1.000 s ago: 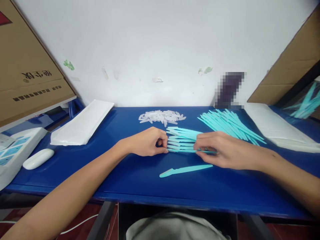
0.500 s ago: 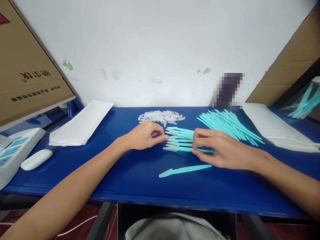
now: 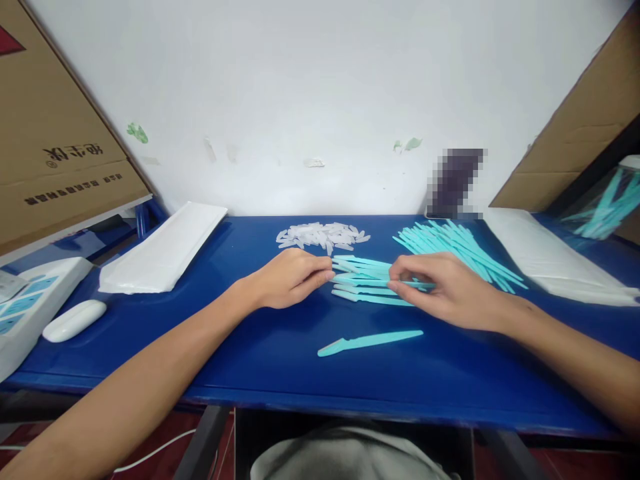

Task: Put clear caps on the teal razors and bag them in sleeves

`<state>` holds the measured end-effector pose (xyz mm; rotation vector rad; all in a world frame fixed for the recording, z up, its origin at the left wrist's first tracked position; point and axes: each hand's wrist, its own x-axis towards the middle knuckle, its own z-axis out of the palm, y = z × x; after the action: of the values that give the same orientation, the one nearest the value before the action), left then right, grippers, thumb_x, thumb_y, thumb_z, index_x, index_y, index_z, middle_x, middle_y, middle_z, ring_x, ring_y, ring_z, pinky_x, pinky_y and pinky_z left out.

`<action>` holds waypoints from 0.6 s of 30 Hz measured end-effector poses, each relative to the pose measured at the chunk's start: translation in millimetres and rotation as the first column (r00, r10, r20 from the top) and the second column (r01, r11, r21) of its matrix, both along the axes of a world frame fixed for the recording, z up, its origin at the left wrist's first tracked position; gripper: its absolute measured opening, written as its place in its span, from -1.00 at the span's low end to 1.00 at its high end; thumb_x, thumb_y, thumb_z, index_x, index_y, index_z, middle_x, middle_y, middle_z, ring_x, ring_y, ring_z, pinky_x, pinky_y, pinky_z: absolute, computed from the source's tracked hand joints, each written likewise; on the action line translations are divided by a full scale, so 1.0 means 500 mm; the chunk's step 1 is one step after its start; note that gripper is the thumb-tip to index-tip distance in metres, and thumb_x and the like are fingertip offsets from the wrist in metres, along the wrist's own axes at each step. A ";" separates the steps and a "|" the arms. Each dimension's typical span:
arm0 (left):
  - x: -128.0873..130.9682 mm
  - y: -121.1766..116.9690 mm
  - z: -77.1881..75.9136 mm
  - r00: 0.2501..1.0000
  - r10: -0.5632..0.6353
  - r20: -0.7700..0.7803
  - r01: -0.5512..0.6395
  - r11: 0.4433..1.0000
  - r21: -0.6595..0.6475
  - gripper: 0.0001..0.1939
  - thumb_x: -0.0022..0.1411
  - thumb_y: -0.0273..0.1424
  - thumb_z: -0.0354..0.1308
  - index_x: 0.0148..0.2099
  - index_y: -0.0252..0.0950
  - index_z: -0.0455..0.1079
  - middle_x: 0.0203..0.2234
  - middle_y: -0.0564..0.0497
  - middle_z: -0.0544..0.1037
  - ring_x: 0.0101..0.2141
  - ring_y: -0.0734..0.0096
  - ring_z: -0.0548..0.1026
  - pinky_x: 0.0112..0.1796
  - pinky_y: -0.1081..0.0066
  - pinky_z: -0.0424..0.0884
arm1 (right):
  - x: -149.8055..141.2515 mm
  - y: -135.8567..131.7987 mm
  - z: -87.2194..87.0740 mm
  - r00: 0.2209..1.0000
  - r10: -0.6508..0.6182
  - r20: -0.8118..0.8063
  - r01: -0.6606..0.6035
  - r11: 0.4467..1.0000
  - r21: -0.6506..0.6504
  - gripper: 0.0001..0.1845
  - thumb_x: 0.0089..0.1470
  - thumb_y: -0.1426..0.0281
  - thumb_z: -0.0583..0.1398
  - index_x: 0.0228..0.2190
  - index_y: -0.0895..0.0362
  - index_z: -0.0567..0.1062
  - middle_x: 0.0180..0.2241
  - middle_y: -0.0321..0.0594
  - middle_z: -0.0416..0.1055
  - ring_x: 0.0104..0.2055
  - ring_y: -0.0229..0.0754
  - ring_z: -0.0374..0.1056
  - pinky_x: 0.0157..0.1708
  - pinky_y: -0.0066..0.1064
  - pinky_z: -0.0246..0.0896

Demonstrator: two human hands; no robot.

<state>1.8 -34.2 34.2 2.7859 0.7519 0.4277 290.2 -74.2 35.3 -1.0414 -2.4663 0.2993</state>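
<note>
My right hand [image 3: 440, 287] pinches the handle of a turquoise eyebrow razor [image 3: 370, 282], blade end pointing left. At that blade end is my left hand [image 3: 295, 277], thumb and fingertips pressed together; whatever lies between them is too small to make out. Several more eyebrow razors [image 3: 367, 263] lie roughly side by side under and around my fingers. Nearer to me, one single eyebrow razor [image 3: 370, 342] rests apart on the blue table. Small whitish translucent blade caps [image 3: 323, 235] form a loose pile just beyond my left hand.
Behind my right hand lies a heap of turquoise razors [image 3: 460, 250]. White flat packs [image 3: 165, 247] flank the work area left and right. A white mouse-shaped object [image 3: 75, 320] sits at left. Cardboard boxes [image 3: 65, 133] stand at both sides, and a white wall is behind.
My left fingers have closed together at the blade end of a razor. My right hand has shifted slightly away from me and now grips one razor's handle.
</note>
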 end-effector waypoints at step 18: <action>0.014 -0.001 -0.018 1.000 0.001 -0.008 -0.001 1.000 0.009 -0.59 0.54 -0.22 -0.25 -0.36 -0.25 0.15 -0.50 0.05 0.37 -0.50 0.41 0.28 -0.39 0.39 0.17 | 0.017 0.023 -0.011 1.000 -0.004 0.022 0.005 1.000 -0.022 -0.71 0.35 0.19 0.02 -0.29 0.09 0.42 -0.38 -0.23 0.47 -0.41 -0.21 0.33 -0.37 -0.38 0.16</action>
<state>8.5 -34.8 25.1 2.7970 0.7547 0.4217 298.9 -62.7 29.8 -1.0644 -2.4852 0.3160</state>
